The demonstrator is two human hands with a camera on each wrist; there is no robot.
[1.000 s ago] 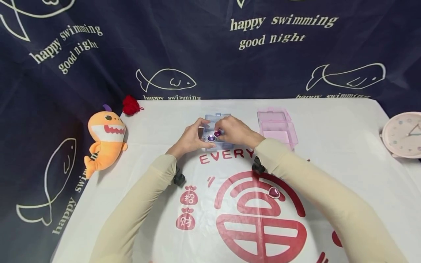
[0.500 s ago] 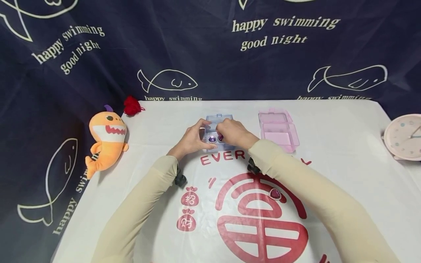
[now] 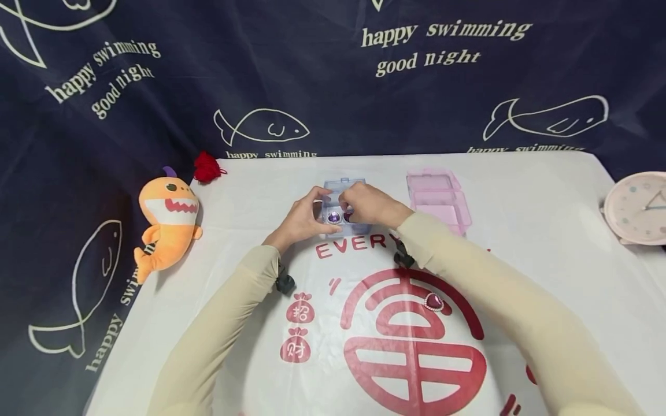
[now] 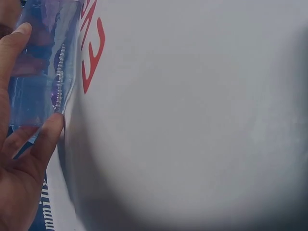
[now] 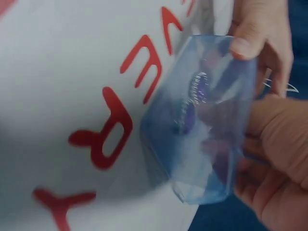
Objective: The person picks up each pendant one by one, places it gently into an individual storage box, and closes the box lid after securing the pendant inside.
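Note:
A see-through blue plastic box point(image 3: 346, 184) stands with its lid up at the back middle of the table. My left hand point(image 3: 300, 216) grips its left side, thumb at the front and fingers behind. Inside lies a purple gem point(image 3: 333, 218) with a beaded silver rim. My right hand point(image 3: 372, 205) reaches into the box with curled fingers, at a second purple gem point(image 3: 347, 216) that they partly cover. Through the box wall in the right wrist view, the fingertips point(image 5: 208, 114) show right at that second gem point(image 5: 186, 118).
An open pink see-through box point(image 3: 442, 216) stands to the right. A magenta heart-shaped gem point(image 3: 434, 301) lies nearer on the printed tablecloth point(image 3: 250, 190). An orange shark plush point(image 3: 169, 222) and red yarn point(image 3: 207, 167) sit at the left, a pink clock point(image 3: 637, 208) at the right.
The second purple gem has gone down into the box beside the first, with my right hand lowering it. My left hand keeps its hold on the box.

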